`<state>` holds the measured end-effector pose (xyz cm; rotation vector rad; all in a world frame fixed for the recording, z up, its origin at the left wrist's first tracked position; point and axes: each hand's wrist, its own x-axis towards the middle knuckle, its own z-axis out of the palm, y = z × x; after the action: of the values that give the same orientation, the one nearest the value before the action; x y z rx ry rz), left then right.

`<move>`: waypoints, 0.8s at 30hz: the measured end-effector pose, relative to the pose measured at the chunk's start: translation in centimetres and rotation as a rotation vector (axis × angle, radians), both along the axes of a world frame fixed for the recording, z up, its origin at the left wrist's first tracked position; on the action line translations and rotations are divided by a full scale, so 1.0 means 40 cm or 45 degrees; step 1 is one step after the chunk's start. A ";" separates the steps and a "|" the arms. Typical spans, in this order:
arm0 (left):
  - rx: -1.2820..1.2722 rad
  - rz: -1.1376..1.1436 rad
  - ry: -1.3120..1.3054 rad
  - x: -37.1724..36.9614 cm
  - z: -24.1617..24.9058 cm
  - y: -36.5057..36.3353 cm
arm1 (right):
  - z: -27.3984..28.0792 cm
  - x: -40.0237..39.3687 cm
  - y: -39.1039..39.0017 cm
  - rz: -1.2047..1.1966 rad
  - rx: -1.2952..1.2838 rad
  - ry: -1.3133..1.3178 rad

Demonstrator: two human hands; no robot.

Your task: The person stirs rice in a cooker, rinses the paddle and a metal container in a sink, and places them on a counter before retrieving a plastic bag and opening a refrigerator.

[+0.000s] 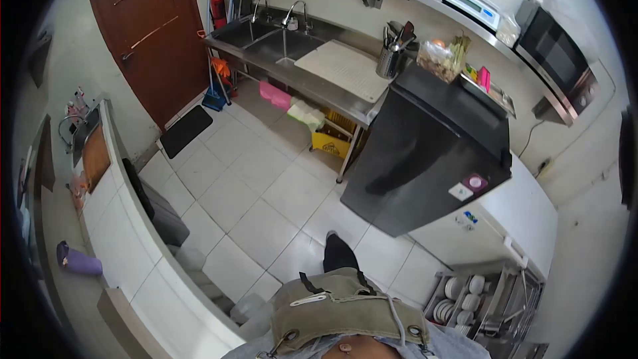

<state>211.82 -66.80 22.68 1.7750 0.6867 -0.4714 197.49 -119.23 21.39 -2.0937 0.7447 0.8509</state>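
Note:
Neither of my hands shows in the head view. At the bottom I see my olive-green apron [332, 312] with dark straps, and one dark shoe [339, 254] on the tiled floor. Ahead and to the right stands a black refrigerator [412, 153]. On top of it rest a plastic bag of vegetables [442, 60] and a metal tray [488, 95] with a pink item. Left of the refrigerator is a steel double sink [286, 46], with a white board [349, 70] on its drainboard and a utensil holder [387, 64] beside that.
A white chest freezer [458, 233] and a dish rack [458, 299] stand to the right. On the left runs a tiled counter [126, 226] with a purple tumbler [81, 260]. A brown door [143, 33], black mat [187, 131] and yellow bucket [330, 143] lie ahead. A microwave [555, 50] hangs upper right.

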 end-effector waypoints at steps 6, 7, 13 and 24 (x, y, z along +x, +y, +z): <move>0.085 -0.004 0.242 0.080 -0.043 -0.034 | 0.426 0.629 0.149 0.011 -0.431 -1.349; 0.089 0.003 0.283 0.089 -0.039 -0.037 | 0.496 0.745 0.162 0.051 -0.503 -1.476; 0.074 0.203 0.374 0.177 0.006 -0.017 | 1.034 1.226 0.258 0.125 -0.822 -2.403; 0.337 -0.365 0.171 0.443 -0.039 0.262 | 1.265 1.671 0.187 -0.333 -0.818 -2.064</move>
<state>229.54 -56.31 21.12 2.1200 0.6106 -0.7253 264.34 -111.77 71.97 -2.2483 0.2934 -1.3409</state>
